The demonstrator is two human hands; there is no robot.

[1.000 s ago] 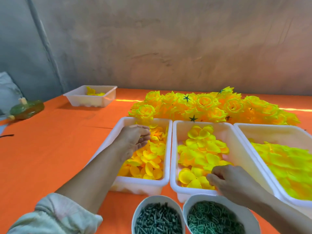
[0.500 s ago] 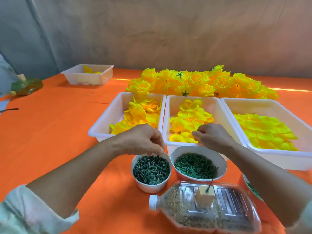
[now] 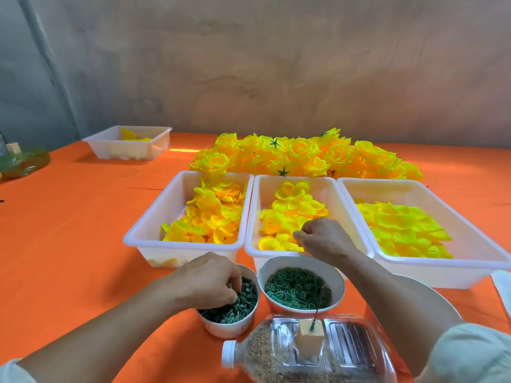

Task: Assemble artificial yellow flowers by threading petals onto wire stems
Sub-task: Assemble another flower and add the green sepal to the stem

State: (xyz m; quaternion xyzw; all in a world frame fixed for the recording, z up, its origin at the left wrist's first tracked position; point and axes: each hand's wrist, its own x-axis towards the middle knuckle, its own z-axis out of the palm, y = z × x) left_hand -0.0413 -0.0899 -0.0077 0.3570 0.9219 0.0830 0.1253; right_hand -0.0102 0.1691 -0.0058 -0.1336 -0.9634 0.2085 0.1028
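My left hand (image 3: 210,283) reaches into a white cup of short dark green stem pieces (image 3: 232,310), and its curled fingertips pinch among them. My right hand (image 3: 323,239) is in the middle tray (image 3: 250,217), where thumb and fingers pinch a yellow petal (image 3: 290,239) near the front edge. Yellow petals also fill the left tray (image 3: 143,239) and the right tray (image 3: 475,247). A thin wire stem (image 3: 318,308) stands in a foam block (image 3: 308,331) on a clear bottle (image 3: 345,355) that lies on its side. Finished yellow flowers (image 3: 304,156) are piled behind the trays.
A cup of green rings (image 3: 298,288) stands next to the stem cup. A white bowl (image 3: 434,297) lies partly under my right forearm. At the back left are a small white tray (image 3: 127,145) and a green bottle (image 3: 22,161). An orange cloth (image 3: 69,230) covers the table.
My left hand left the left petal tray and came back to the cup of green stem pieces. My right hand stayed at the front of the middle tray. The view tilted down.
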